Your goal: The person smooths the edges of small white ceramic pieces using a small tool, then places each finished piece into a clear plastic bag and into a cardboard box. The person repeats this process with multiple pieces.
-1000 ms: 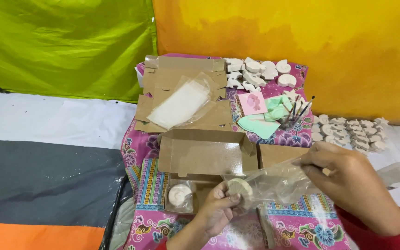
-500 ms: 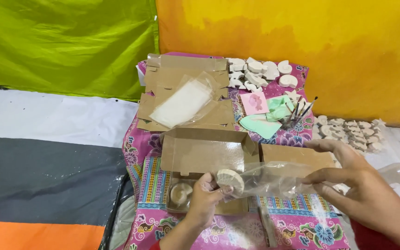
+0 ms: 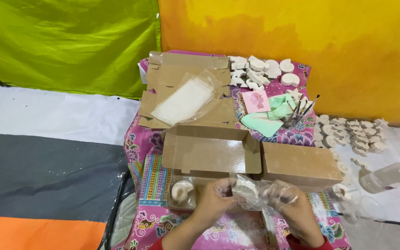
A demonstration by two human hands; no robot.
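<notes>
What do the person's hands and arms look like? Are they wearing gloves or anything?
No gloves: both the left hand and the right hand are bare, with no rings or watch that can be seen. The forearms are bare too. Right at the bottom edge of the picture a bit of red sleeve shows behind the right wrist, and a small sliver of red by the left arm as well.

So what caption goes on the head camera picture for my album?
Two hands hold a clear bag with a white figure over an open box.
</notes>
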